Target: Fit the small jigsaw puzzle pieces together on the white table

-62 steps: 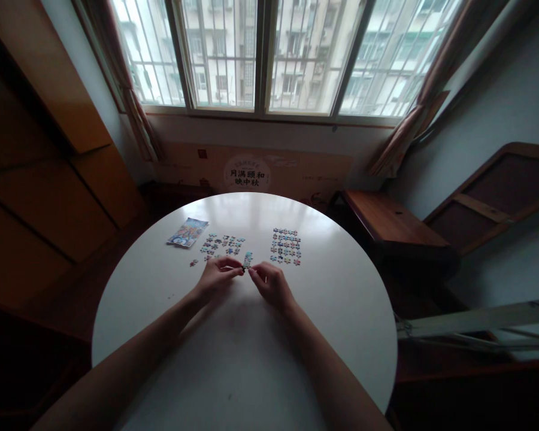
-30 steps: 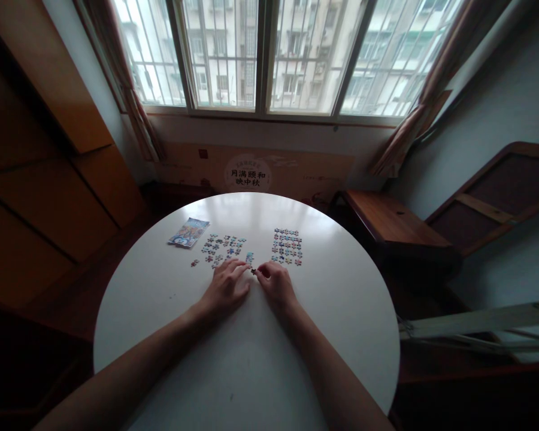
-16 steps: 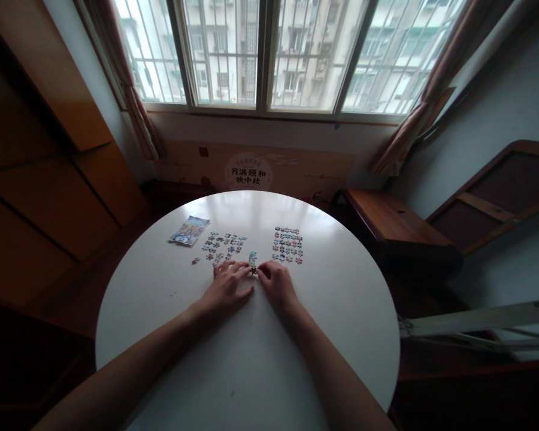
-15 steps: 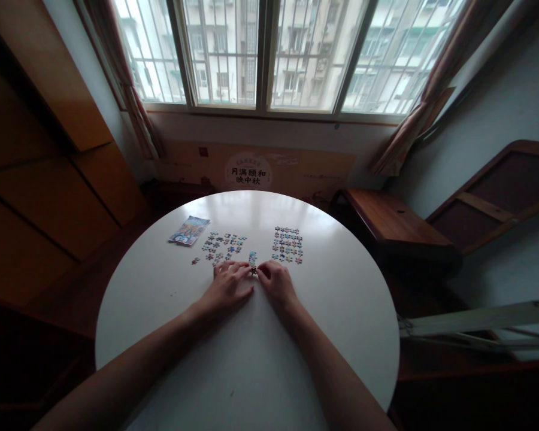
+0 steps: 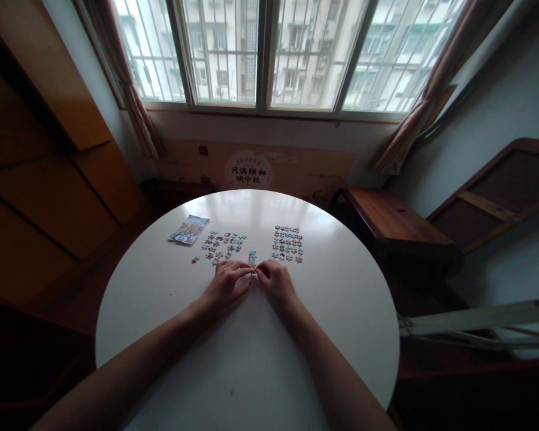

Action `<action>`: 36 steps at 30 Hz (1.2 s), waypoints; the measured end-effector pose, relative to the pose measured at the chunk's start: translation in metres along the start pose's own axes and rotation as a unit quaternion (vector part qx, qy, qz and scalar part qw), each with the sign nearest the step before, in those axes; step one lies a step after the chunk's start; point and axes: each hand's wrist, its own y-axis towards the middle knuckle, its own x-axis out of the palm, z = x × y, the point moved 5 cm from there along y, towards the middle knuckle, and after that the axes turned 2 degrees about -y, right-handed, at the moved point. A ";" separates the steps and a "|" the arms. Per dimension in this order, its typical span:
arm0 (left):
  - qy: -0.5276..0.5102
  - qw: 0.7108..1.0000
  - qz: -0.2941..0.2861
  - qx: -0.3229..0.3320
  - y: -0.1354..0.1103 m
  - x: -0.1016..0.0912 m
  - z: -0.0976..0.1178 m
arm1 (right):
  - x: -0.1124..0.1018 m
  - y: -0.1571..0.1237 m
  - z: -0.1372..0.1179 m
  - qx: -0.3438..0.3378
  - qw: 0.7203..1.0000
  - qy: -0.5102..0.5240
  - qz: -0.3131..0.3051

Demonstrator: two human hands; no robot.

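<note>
My left hand [image 5: 227, 284] rests on the round white table [image 5: 251, 359], its fingers curled, the tips pressing on a small strip of joined puzzle pieces [image 5: 252, 258]. My right hand [image 5: 275, 282] is closed in a pinch against the same strip from the right. Loose puzzle pieces [image 5: 223, 245] lie scattered just beyond my left hand. A second group of pieces [image 5: 287, 244] is laid out in rows beyond my right hand. A small printed picture card [image 5: 189, 230] lies at the far left of the pieces.
A barred window [image 5: 269, 54] with curtains fills the far wall. A wooden bench [image 5: 393, 222] and a leaning wooden frame [image 5: 503, 191] stand to the right. Wooden cupboards [image 5: 45, 155] line the left. A pale beam [image 5: 476, 320] lies at the right.
My hands lowered from holding the strip just above the table to pressing it on the surface. In the last half second my left fingers curled in slightly toward the strip.
</note>
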 end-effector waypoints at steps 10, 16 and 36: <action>-0.236 0.967 0.056 -0.075 0.005 -0.006 -0.011 | 0.004 -0.001 -0.004 -0.031 0.997 0.071 -0.002; -0.350 0.918 0.067 -0.174 0.005 -0.002 -0.026 | 0.002 -0.002 -0.010 -0.049 0.992 0.117 -0.007; -0.158 0.984 0.076 -0.013 0.005 -0.007 -0.013 | 0.006 -0.003 -0.010 -0.068 0.996 0.060 -0.009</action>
